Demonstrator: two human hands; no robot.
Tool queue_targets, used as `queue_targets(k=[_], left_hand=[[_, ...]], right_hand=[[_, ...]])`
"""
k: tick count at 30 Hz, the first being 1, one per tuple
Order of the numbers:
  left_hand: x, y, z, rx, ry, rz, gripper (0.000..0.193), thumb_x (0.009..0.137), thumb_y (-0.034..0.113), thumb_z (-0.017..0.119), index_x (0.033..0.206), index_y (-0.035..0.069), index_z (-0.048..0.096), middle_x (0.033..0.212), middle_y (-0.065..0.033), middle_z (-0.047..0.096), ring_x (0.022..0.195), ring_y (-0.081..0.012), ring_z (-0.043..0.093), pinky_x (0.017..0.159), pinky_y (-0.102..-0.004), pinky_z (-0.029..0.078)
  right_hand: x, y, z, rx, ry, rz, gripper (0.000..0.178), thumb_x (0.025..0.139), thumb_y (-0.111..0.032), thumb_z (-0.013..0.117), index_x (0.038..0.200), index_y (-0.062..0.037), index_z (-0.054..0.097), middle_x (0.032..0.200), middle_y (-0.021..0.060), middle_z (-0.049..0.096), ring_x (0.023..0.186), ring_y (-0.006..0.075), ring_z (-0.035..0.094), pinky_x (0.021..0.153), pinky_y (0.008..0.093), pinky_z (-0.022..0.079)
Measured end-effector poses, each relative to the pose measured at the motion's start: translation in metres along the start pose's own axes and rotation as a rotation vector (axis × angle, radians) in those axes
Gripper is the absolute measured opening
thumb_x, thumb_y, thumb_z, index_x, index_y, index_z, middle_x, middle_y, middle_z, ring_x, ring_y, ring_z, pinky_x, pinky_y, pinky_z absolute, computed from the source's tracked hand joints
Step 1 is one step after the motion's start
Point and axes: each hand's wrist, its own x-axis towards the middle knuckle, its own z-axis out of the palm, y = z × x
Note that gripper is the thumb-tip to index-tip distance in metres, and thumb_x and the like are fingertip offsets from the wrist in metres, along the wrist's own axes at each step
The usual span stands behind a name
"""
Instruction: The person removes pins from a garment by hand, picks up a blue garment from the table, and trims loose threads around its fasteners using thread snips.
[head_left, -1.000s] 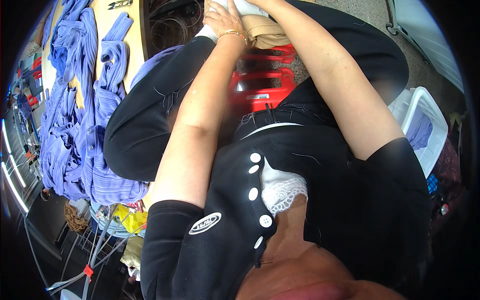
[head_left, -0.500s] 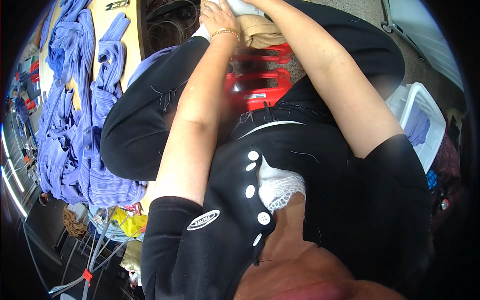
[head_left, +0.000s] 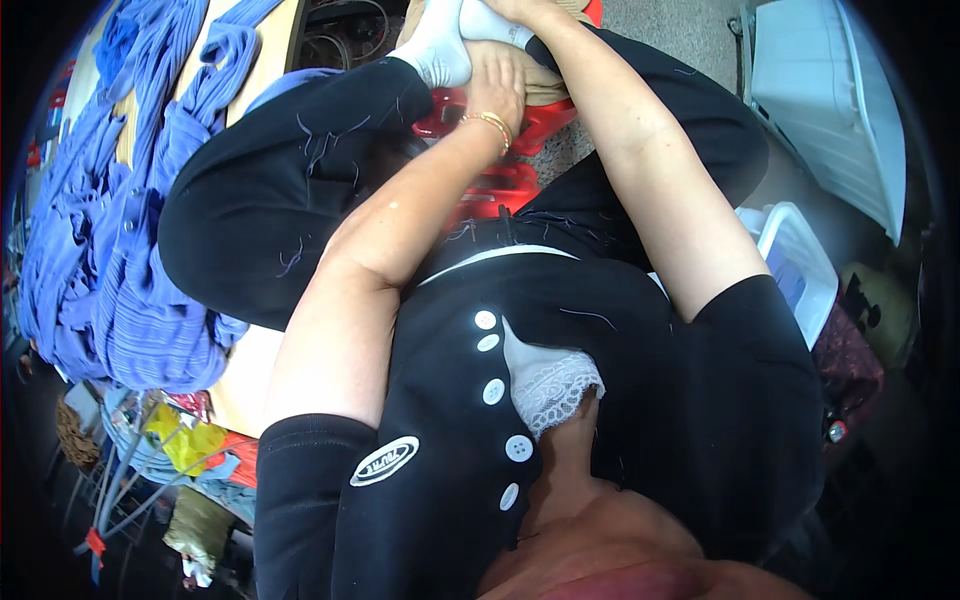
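Note:
My left hand (head_left: 497, 88), with a gold-coloured bangle at the wrist, rests on a tan folded cloth (head_left: 545, 85) between my feet. Its fingers are stretched out flat and hold nothing that shows. My right hand (head_left: 518, 9) is at the upper edge of the picture against one white-socked foot (head_left: 495, 24); its fingers are mostly cut off, so their grip cannot be told. The other foot, in a white sock (head_left: 440, 50), lies just left of my left hand. Under the tan cloth is a red plastic stool (head_left: 545, 120).
Purple ribbed knit garments (head_left: 120, 270) are heaped on a light wooden table (head_left: 250, 375) at my left. On the right stand a white bin (head_left: 800, 265) with purple cloth inside and a large pale panel (head_left: 830, 100). A yellow bag (head_left: 185, 440) lies at the lower left.
My left hand has come down and right from the foot onto the tan cloth. My right hand remains near the top edge. The view has shifted, and more of both socks shows.

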Motion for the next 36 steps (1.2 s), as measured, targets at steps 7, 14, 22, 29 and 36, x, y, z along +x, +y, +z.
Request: queue_targets(k=[7,14,22,29,36], left_hand=[[0.008,0.007,0.026,-0.206,-0.156,0.028,0.055,0.098,0.019,0.034,0.150,0.005,0.020,0.159,-0.0107,0.011,0.144,-0.0310,0.019,0.112,-0.0448,0.026],[0.005,0.014,0.024,-0.146,-0.168,-0.036,0.059,0.098,0.020,0.036,0.150,0.004,0.017,0.159,-0.0102,0.009,0.144,-0.0308,0.017,0.111,-0.0443,0.025],[0.009,0.022,0.034,-0.184,-0.183,-0.068,0.060,0.097,0.021,0.039,0.150,0.003,0.018,0.158,-0.0108,0.013,0.143,-0.0300,0.020,0.113,-0.0446,0.022],[0.016,0.022,0.045,-0.214,-0.206,-0.084,0.057,0.098,0.022,0.033,0.150,0.003,0.018,0.157,-0.0116,0.015,0.144,-0.0328,0.014,0.116,-0.0472,0.012],[0.014,0.014,0.023,-0.311,-0.241,-0.077,0.043,0.096,0.019,0.039,0.136,0.005,0.045,0.142,-0.0127,0.044,0.133,-0.0265,0.040,0.107,-0.0430,0.032]], right_hand=[[0.015,0.012,0.009,-0.358,-0.043,0.019,0.079,0.083,-0.069,0.047,0.122,-0.0015,0.056,0.121,0.0191,0.056,0.112,0.0294,0.052,0.096,0.0392,0.039],[0.018,0.028,0.009,-0.504,-0.045,0.037,0.085,0.081,-0.071,0.047,0.131,-0.0020,0.052,0.131,0.0221,0.053,0.123,0.0339,0.050,0.104,0.0427,0.037],[-0.025,0.022,0.005,-0.507,-0.055,0.044,0.090,0.079,-0.077,0.041,0.129,-0.0031,0.056,0.129,0.0222,0.056,0.124,0.0345,0.050,0.106,0.0408,0.035],[-0.051,0.008,0.006,-0.560,-0.066,0.078,0.083,0.082,-0.073,0.041,0.132,-0.0081,0.054,0.134,0.0167,0.054,0.126,0.0312,0.049,0.105,0.0430,0.036],[-0.027,0.042,0.014,-0.454,-0.063,-0.053,0.085,0.083,-0.071,0.039,0.133,-0.0033,0.051,0.131,0.0256,0.052,0.126,0.0378,0.047,0.108,0.0410,0.033]])
